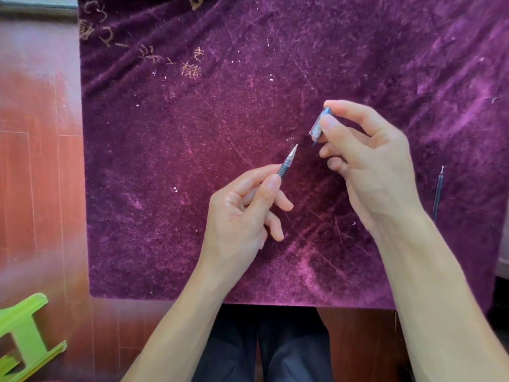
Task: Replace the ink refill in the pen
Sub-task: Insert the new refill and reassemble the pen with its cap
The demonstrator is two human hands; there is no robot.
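My left hand (245, 213) grips a pen (288, 160) by its dark ribbed grip, the metal tip pointing up and to the right. Most of the barrel is hidden inside the hand. My right hand (369, 164) pinches the clear pen cap (319, 124) with its blue end between thumb and forefinger, a short way above and right of the pen tip. Cap and tip are apart. A thin ink refill (438, 193) lies alone on the purple velvet cloth (192, 161) to the right of my right hand.
The cloth covers a table whose front edge runs just above my knees. A red-brown wooden floor (38, 175) lies to the left, with a green plastic stool (24, 337) at the bottom left. Gold embroidery marks the cloth's far left corner.
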